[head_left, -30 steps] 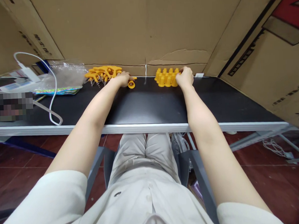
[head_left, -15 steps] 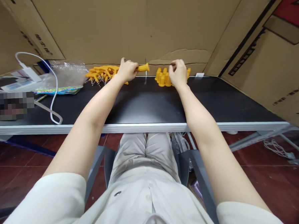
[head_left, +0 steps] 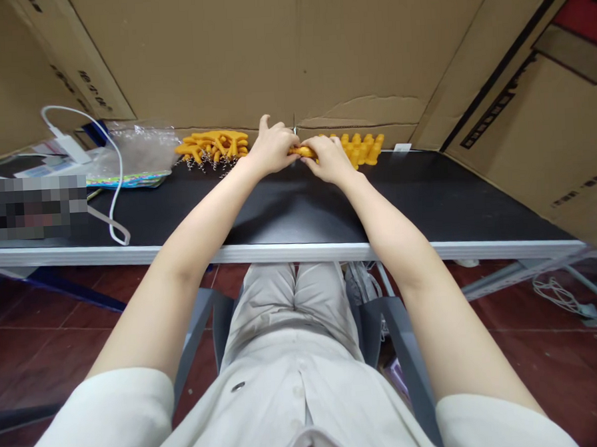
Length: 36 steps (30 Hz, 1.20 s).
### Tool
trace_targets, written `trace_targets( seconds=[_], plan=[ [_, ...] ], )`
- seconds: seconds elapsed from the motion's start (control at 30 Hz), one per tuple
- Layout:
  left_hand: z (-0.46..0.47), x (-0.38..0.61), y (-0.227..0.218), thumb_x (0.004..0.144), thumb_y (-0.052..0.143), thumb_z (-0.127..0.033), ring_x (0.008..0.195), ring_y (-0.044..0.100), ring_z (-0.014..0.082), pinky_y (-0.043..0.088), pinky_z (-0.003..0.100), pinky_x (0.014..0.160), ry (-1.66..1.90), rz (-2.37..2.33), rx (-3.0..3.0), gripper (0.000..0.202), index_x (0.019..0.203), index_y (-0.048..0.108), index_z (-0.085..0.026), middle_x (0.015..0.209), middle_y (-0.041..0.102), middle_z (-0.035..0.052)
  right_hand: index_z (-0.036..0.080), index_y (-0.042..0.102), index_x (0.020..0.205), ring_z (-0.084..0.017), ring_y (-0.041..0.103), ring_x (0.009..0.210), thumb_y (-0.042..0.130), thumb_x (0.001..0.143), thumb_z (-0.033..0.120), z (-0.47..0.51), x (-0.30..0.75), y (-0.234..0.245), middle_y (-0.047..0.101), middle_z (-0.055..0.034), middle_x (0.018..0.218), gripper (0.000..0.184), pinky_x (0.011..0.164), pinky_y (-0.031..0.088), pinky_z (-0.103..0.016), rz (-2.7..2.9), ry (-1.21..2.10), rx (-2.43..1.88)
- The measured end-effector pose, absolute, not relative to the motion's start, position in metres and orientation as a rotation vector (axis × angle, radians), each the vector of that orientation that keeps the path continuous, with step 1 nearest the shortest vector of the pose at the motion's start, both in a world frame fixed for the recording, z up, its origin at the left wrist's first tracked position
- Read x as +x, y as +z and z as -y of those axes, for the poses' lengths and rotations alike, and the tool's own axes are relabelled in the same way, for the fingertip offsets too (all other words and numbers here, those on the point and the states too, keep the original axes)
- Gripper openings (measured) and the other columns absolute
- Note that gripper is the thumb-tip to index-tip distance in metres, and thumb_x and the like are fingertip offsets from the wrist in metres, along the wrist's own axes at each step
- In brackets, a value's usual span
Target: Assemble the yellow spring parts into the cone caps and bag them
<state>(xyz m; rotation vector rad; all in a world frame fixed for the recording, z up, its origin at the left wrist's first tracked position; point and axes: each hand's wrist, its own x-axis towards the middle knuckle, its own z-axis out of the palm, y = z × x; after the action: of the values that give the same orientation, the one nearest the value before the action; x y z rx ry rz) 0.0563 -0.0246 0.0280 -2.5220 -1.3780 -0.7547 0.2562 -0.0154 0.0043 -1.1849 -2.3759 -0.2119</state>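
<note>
bench [head_left: 300, 253]: black top, pale front edge
left hand [head_left: 272, 148]: pinched onto one end of the orange piece [head_left: 305, 152]
right hand [head_left: 330, 158]: gripping the other end
orange piece: between both hands, far middle of bench
further back: orange pronged parts [head_left: 214, 144] left, orange caps [head_left: 362, 148] right

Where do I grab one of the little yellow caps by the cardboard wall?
Probably pinch a near-row cap's narrow top from above and the front: the yellow caps stand packed together, cardboard wall close behind. Left hand and right hand hold the orange piece beside them.
</note>
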Motion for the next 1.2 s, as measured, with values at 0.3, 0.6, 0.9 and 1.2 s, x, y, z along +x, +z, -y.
trace_targets(
  seconds=[0.3,0.6,0.9,1.2],
  plan=[
    [0.034,0.037,0.014,0.100,0.065,-0.029,0.140,0.063,0.0445,0.040,0.066,0.123,-0.802,1.575,-2.325,0.040,0.137,0.076,-0.027,0.145,0.073,0.0164,0.021,0.068,0.143,-0.044,0.062,0.138,0.053,0.110,0.049,0.013,0.255,0.002,0.073,-0.0201,0.143,0.046,0.119,0.043,-0.067,2.375,-0.184,-1.210],
    [0.034,0.030,0.011,0.099,0.066,-0.030,0.131,0.070,0.0378,0.054,0.047,0.112,-0.831,1.740,-2.252,0.048,0.146,0.070,-0.028,0.138,0.078,0.0122,0.013,0.061,0.150,-0.043,0.058,0.145,0.045,0.109,0.028,0.011,0.254,0.000,0.067,-0.0250,0.152,0.046,0.120,0.041,-0.064,2.429,-0.219,-1.272],
    [0.034,0.034,0.010,0.095,0.065,-0.021,0.132,0.072,0.0374,0.056,0.046,0.111,-0.893,1.715,-2.224,0.056,0.150,0.067,-0.027,0.142,0.076,0.0138,0.015,0.061,0.147,-0.042,0.057,0.141,0.042,0.110,0.027,0.011,0.256,0.002,0.067,-0.0238,0.150,0.043,0.121,0.036,-0.063,2.374,-0.277,-1.253],
    [0.022,0.028,0.003,0.094,0.066,-0.024,0.138,0.070,0.0388,0.056,0.046,0.114,-1.059,1.588,-2.264,0.070,0.163,0.057,-0.029,0.149,0.073,0.0144,0.017,0.059,0.150,-0.042,0.058,0.141,0.042,0.111,0.028,0.011,0.258,0.002,0.067,-0.0219,0.152,0.044,0.118,0.037,-0.062,2.350,-0.311,-1.231]
  ],
)
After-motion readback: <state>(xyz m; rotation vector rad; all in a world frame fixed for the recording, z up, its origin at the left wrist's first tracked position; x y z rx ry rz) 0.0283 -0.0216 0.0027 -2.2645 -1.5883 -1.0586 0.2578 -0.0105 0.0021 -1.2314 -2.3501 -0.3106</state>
